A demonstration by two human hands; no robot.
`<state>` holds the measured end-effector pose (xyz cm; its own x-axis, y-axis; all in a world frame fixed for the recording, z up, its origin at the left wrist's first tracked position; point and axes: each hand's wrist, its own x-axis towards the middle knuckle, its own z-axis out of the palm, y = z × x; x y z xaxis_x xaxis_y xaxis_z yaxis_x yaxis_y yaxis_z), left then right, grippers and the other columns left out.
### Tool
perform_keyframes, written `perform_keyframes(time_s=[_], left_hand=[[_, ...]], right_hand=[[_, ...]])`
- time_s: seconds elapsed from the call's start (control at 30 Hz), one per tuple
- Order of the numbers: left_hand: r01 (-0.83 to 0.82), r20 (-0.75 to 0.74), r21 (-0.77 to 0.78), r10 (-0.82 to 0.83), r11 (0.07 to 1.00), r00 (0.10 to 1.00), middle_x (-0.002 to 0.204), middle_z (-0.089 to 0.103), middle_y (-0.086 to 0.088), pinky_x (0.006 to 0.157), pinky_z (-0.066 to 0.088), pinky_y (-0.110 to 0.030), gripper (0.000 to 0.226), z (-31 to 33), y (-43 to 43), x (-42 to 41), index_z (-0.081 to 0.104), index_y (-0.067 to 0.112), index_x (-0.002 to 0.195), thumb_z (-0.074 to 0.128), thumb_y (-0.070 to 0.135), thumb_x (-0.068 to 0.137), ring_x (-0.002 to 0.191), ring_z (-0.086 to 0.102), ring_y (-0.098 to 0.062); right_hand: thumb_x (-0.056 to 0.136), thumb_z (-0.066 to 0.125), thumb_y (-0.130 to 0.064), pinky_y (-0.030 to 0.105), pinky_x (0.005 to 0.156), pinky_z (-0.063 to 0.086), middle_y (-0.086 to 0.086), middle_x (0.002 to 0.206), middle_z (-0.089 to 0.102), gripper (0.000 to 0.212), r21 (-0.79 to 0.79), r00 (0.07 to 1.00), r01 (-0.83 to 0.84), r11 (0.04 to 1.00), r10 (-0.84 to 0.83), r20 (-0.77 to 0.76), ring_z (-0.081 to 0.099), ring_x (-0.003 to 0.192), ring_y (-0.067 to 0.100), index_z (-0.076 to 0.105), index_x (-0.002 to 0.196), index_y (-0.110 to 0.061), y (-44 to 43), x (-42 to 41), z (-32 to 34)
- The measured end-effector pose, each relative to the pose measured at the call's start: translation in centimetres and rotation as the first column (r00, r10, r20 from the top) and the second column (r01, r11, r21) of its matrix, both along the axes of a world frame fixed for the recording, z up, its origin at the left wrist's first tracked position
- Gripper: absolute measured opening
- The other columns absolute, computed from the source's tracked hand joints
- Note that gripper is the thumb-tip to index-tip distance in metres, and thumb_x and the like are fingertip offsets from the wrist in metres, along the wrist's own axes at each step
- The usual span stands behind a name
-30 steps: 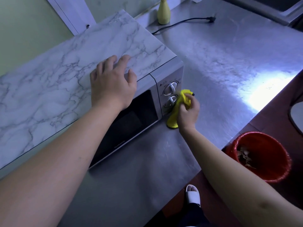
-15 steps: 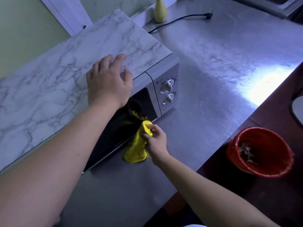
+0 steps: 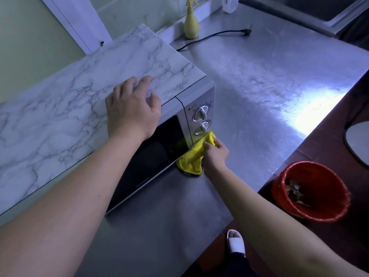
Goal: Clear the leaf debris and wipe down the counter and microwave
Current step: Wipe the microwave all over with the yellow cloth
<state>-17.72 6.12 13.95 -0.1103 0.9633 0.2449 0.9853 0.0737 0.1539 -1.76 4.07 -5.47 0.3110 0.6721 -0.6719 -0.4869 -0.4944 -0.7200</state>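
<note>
A silver microwave [image 3: 180, 108] with a marble-patterned top and two knobs stands on the steel counter [image 3: 259, 80]. My left hand [image 3: 131, 108] lies flat on the microwave's top front edge, fingers spread. My right hand [image 3: 215, 154] grips a yellow cloth [image 3: 191, 158] and holds it against the lower front of the microwave, below the bottom knob where the dark door meets the control panel. The cloth's lower end hangs down to the counter.
A red bucket [image 3: 311, 190] with leaf scraps inside stands on the floor at the right. A yellow-green spray bottle [image 3: 191, 25] and a loose black power cord [image 3: 219, 36] lie at the back of the counter. My sandalled foot [image 3: 236, 244] shows below the counter edge.
My right hand has swept the cloth from the knob panel left across the door glass, then back right to the panel's lower edge. My left hand has stayed on top.
</note>
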Motion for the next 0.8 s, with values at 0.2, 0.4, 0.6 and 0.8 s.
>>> perform_keyframes(time_s=[0.2,0.4,0.6,0.8], left_hand=[[-0.002,0.003,-0.007,0.002,1.0,1.0,0.152,0.042,-0.002,0.112,0.025,-0.047,0.047,0.0,-0.1,0.1,0.043,0.035,0.143,0.035,0.041,0.097,0.138,0.035,-0.026],[-0.003,0.017,-0.002,0.003,1.0,1.0,0.151,0.043,-0.001,0.113,0.024,-0.045,0.046,0.1,-0.2,0.2,0.044,0.036,0.143,0.036,0.04,0.098,0.138,0.034,-0.024],[-0.009,0.024,-0.013,0.01,1.0,1.0,0.152,0.041,0.0,0.115,0.023,-0.045,0.046,0.2,-0.3,0.2,0.043,0.036,0.144,0.035,0.041,0.099,0.139,0.032,-0.023],[-0.013,0.024,-0.01,0.013,1.0,1.0,0.152,0.042,-0.001,0.114,0.023,-0.044,0.046,0.2,-0.2,0.2,0.044,0.035,0.144,0.036,0.04,0.099,0.139,0.033,-0.024]], right_hand=[[0.088,0.063,-0.007,0.024,0.045,0.036,0.008,0.072,0.053,0.04,-0.051,0.991,-0.106,0.993,0.101,-0.088,0.043,0.052,0.019,0.067,0.126,-0.02,-2.6,-2.3,-0.2],[0.087,0.066,0.0,0.04,0.064,0.048,0.015,0.085,0.062,0.034,-0.018,0.953,-0.283,0.959,0.28,-0.114,0.057,0.074,0.03,0.069,0.119,-0.011,-2.7,0.2,0.2],[0.083,0.064,0.001,0.038,0.078,0.058,0.008,0.108,0.072,0.039,0.103,0.977,-0.167,0.981,0.15,0.152,0.068,0.091,0.027,0.073,0.117,-0.015,-1.6,3.4,1.0],[0.082,0.06,0.0,0.02,0.051,0.047,-0.008,0.071,0.061,0.032,0.147,0.993,0.024,0.989,-0.041,0.109,0.053,0.061,0.011,0.071,0.101,-0.024,0.8,1.7,3.3]])
